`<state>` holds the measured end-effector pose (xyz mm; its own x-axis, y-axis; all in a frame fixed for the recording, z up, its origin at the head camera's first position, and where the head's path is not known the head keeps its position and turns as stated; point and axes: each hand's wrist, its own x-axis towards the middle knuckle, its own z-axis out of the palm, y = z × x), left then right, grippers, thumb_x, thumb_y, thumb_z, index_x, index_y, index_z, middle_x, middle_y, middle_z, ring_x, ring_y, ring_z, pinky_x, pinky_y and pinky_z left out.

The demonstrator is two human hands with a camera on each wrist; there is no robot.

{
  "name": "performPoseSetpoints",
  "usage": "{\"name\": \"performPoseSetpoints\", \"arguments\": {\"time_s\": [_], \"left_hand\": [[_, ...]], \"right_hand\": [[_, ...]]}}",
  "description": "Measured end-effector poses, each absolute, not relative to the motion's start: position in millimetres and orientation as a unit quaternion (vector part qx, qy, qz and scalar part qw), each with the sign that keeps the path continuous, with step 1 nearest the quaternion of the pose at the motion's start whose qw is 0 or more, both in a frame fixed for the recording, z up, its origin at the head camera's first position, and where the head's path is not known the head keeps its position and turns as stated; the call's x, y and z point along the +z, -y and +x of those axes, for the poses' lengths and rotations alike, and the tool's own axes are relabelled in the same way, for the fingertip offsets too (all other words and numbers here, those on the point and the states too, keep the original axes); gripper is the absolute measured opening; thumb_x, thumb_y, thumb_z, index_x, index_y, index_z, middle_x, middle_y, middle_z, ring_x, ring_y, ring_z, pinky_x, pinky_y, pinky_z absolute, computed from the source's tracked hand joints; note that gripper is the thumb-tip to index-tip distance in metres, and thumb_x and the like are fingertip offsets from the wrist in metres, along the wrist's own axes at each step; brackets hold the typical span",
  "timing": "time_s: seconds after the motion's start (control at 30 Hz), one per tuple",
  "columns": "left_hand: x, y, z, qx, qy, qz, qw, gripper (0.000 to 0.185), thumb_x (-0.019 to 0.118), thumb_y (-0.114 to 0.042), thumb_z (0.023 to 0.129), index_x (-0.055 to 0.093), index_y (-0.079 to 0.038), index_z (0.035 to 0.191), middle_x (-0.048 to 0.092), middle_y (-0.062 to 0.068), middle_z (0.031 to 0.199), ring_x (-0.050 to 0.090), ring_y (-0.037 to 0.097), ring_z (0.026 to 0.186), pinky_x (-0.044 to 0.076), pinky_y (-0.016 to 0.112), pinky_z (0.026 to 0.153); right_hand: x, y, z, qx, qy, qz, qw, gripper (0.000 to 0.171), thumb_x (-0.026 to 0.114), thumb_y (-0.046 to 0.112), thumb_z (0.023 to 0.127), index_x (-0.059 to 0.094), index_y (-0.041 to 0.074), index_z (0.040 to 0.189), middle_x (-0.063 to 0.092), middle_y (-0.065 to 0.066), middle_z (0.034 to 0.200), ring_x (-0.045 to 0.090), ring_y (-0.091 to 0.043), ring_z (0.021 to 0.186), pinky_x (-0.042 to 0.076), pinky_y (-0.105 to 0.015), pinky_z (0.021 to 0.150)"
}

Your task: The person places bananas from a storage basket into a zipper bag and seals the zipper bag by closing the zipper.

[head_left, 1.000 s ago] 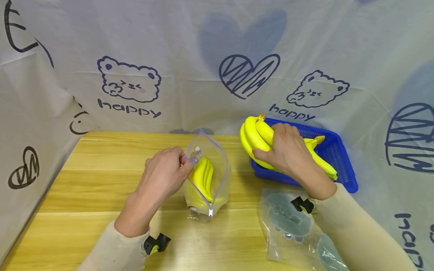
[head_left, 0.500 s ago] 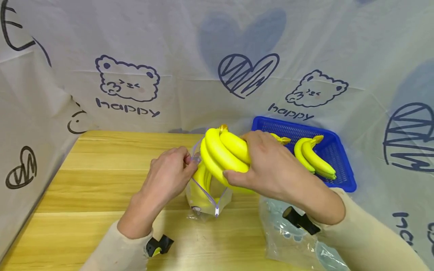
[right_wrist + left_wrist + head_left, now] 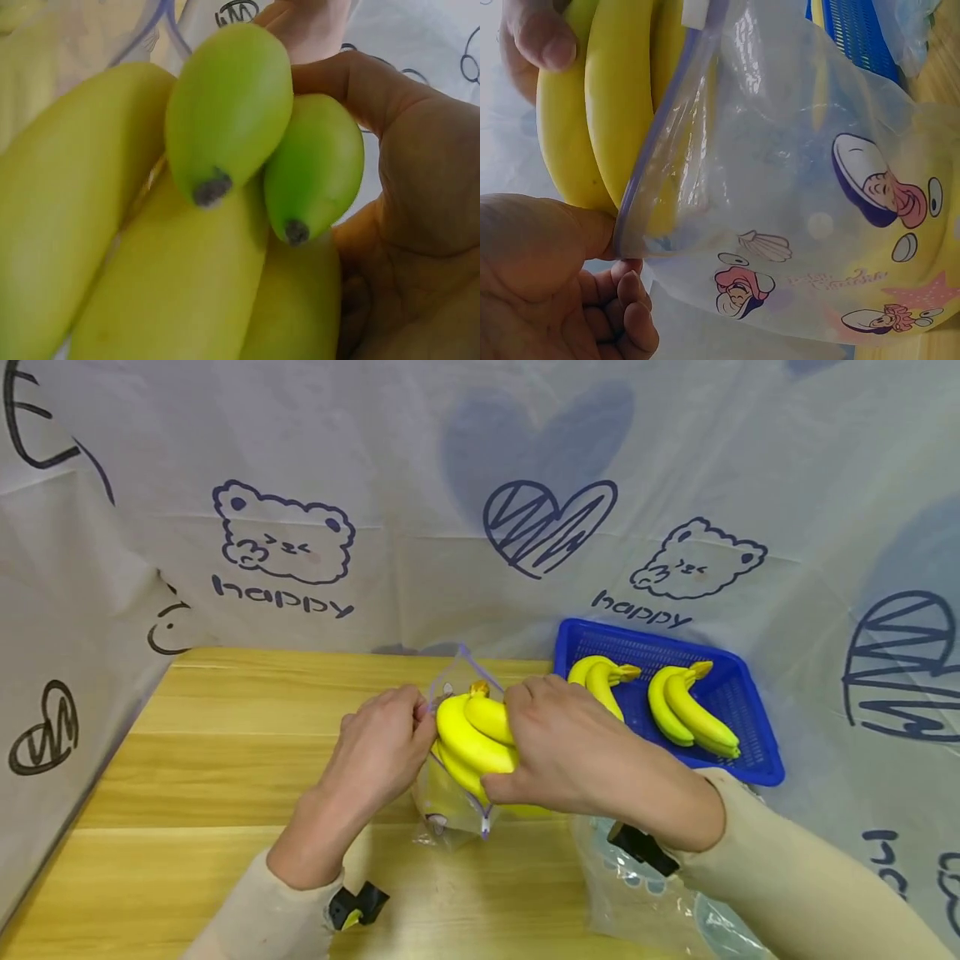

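My right hand (image 3: pixel 570 743) grips a bunch of yellow bananas (image 3: pixel 472 739) over the mouth of a clear zip bag (image 3: pixel 450 806). Green tips of the bunch (image 3: pixel 229 112) face the right wrist camera. With thumb and fingers, my left hand (image 3: pixel 382 743) pinches the bag's purple-edged rim on its left side. In the left wrist view, the gripped bananas (image 3: pixel 619 97) stand at the rim, partly behind the clear film. The bag (image 3: pixel 780 187) carries printed cartoon figures and shells, and yellow shows through its lower part. The held bunch mostly hides what lies inside.
A blue plastic basket (image 3: pixel 750 702) at the back right holds two banana bunches, one at its left (image 3: pixel 600 677) and one in its middle (image 3: pixel 690 710). Flat clear bags (image 3: pixel 637 893) lie under the right forearm. A printed cloth (image 3: pixel 420 510) hangs behind the wooden table (image 3: pixel 225 735).
My right hand has carried the banana bunch from the basket leftward and down to the bag's mouth. My left hand has stayed on the bag's rim.
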<state>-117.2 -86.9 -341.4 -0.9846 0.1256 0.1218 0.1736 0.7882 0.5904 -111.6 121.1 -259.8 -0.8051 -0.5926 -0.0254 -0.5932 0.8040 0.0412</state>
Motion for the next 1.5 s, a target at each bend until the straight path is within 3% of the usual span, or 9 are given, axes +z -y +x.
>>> {"name": "performPoseSetpoints", "arguments": {"time_s": [0.33,0.67,0.77,0.83,0.9,1.03,1.13,1.3,1.5], "left_hand": [[-341.0,79.0,-113.6,-0.329,0.939,-0.088,0.037,0.023,0.051,-0.021,0.104,0.055,-0.012,0.084,0.054,0.003,0.078,0.052,0.025,0.075,0.041,0.046,0.074],[-343.6,79.6,-114.0,-0.324,0.941,-0.086,0.049,0.019,0.050,-0.015,0.102,0.055,-0.011,0.084,0.057,0.004,0.079,0.054,0.024,0.073,0.047,0.044,0.069],[-344.7,81.3,-116.1,-0.325,0.941,-0.079,0.046,0.020,0.048,-0.015,0.102,0.055,-0.010,0.085,0.056,0.006,0.078,0.053,0.025,0.072,0.047,0.042,0.066],[-345.5,82.6,-117.2,-0.323,0.942,-0.076,0.043,0.020,0.048,-0.016,0.104,0.056,-0.009,0.086,0.057,0.006,0.078,0.054,0.025,0.072,0.048,0.042,0.065],[-346.5,83.9,-117.8,-0.321,0.943,-0.077,0.044,0.021,0.048,-0.016,0.105,0.056,-0.008,0.088,0.058,0.007,0.080,0.055,0.025,0.073,0.049,0.043,0.067],[-347.7,86.9,-117.9,-0.321,0.943,-0.074,0.046,0.021,0.049,-0.017,0.106,0.056,-0.007,0.089,0.058,0.007,0.081,0.055,0.026,0.074,0.049,0.042,0.068],[-347.6,87.6,-117.8,-0.326,0.942,-0.067,0.043,0.021,0.050,-0.019,0.105,0.056,-0.008,0.088,0.057,0.008,0.081,0.054,0.026,0.074,0.047,0.041,0.068],[-345.3,83.7,-114.2,-0.341,0.937,-0.073,0.016,0.020,0.051,-0.019,0.105,0.056,-0.009,0.088,0.055,0.007,0.079,0.053,0.023,0.070,0.044,0.036,0.064],[-344.1,79.7,-109.9,-0.358,0.930,-0.076,-0.010,0.019,0.050,-0.022,0.107,0.054,-0.009,0.094,0.056,0.006,0.076,0.053,0.021,0.063,0.043,0.033,0.057]], "right_hand": [[-277.4,-90.1,-152.7,0.108,-0.951,-0.271,0.101,0.044,0.073,0.055,0.085,0.058,0.017,0.070,0.058,0.000,0.079,0.056,-0.022,0.073,0.046,-0.038,0.063],[-311.2,-56.5,-169.6,0.129,-0.956,-0.241,0.104,0.051,0.060,0.050,0.102,0.051,0.018,0.064,0.055,0.001,0.070,0.060,-0.017,0.069,0.055,-0.036,0.063],[-315.6,-52.6,-172.4,0.112,-0.957,-0.246,0.104,0.043,0.061,0.046,0.102,0.058,0.015,0.072,0.059,-0.001,0.079,0.064,-0.019,0.078,0.059,-0.039,0.075],[-315.8,-53.9,-173.0,0.092,-0.956,-0.253,0.118,0.038,0.063,0.044,0.102,0.063,0.010,0.085,0.063,-0.004,0.086,0.066,-0.022,0.084,0.058,-0.043,0.086],[-313.4,-57.8,-172.5,0.061,-0.952,-0.262,0.144,0.040,0.065,0.045,0.101,0.064,0.005,0.100,0.064,-0.006,0.088,0.066,-0.024,0.085,0.057,-0.044,0.089],[-303.6,-70.3,-170.6,-0.002,-0.941,-0.271,0.203,0.061,0.072,0.042,0.096,0.056,-0.005,0.133,0.063,-0.007,0.085,0.061,-0.022,0.077,0.054,-0.039,0.075],[-299.7,-78.8,-168.6,-0.022,-0.939,-0.263,0.221,0.069,0.076,0.038,0.092,0.052,-0.007,0.140,0.059,-0.004,0.080,0.057,-0.019,0.069,0.048,-0.033,0.061],[-307.6,-84.5,-163.1,-0.067,-0.957,-0.221,0.174,0.050,0.069,0.033,0.098,0.052,-0.004,0.126,0.056,-0.005,0.079,0.055,-0.021,0.065,0.044,-0.031,0.055],[-329.1,-76.5,-157.1,-0.111,-0.973,-0.195,0.048,0.034,0.062,0.026,0.101,0.046,-0.003,0.110,0.056,-0.007,0.070,0.056,-0.022,0.057,0.048,-0.036,0.052]]}}
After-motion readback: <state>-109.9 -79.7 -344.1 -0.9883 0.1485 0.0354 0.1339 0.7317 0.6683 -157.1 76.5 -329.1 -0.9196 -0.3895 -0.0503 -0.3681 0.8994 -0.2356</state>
